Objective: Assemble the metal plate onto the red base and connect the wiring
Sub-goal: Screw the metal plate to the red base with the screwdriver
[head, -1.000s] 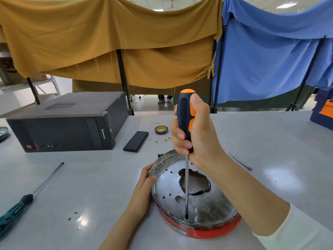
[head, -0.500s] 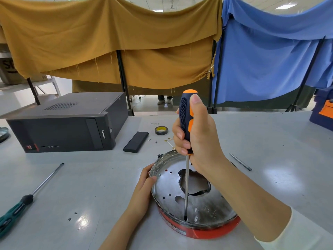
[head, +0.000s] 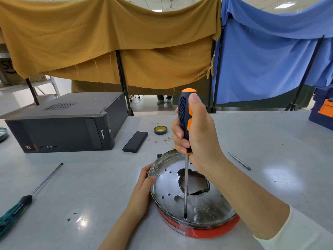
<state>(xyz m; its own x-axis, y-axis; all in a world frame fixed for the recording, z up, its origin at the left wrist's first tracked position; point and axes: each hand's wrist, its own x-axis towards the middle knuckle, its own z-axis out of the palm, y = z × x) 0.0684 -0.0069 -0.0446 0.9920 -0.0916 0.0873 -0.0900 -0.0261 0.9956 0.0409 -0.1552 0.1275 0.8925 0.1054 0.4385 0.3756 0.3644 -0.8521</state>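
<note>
- The metal plate (head: 192, 193) is seated on the red base (head: 212, 230), near the front middle of the tabletop (head: 90, 177); only the base's near rim is seen below the plate.
- A dark irregular opening (head: 195, 183) is cut in the plate's centre; what lies inside cannot be made out.
- The wiring cannot be identified with certainty; only a small dark part is glimpsed at the plate's far edge.
- An orange-and-black screwdriver (head: 185, 121) is held upright, its tip set on the plate's near rim; the screw under it is too small to tell.
- The right hand (head: 198, 138) is wrapped round the handle, thumb up along it, so its grip is closed on the screwdriver.
- The plate's left edge is steadied by the left hand (head: 142, 192); its fingers are curled against the rim, their tips partly hidden.
- Further out, a green-handled screwdriver (head: 23, 201) is cut off at the left edge.
- A computer case (head: 64, 127), a black bar (head: 135, 141), a tape roll (head: 160, 130) and a thin metal rod (head: 239, 161) are laid beyond.
</note>
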